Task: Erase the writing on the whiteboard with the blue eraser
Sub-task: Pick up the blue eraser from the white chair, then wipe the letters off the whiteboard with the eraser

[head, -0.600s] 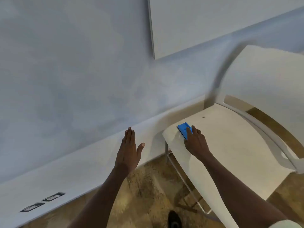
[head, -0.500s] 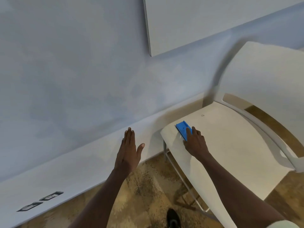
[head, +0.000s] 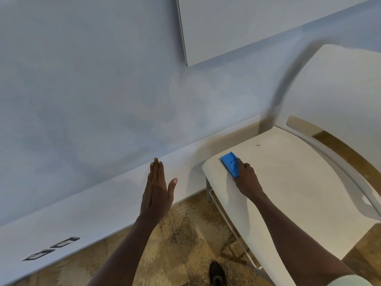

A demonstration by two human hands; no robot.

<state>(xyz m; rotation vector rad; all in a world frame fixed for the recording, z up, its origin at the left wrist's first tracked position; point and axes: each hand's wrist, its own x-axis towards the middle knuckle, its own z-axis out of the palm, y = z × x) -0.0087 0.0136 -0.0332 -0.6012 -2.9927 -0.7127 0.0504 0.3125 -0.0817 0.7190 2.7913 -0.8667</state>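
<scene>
Eraser count: one blue eraser (head: 230, 163), a ribbed plastic block lying near the front corner of one smooth white chair (head: 288, 182) seat. Right hand (head: 247, 180) curls over its near end, fingers gripping it. Left hand (head: 157, 193) hangs flat in the air, fingers straight and together, holding nothing. One whiteboard (head: 247, 23) up on the wall, its corner showing. Two dark outlets (head: 51, 248) sit low on the baseboard, above speckled carpet (head: 181, 234).

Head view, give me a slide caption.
Right hand grips the blue eraser on a white chair seat; left hand open.
</scene>
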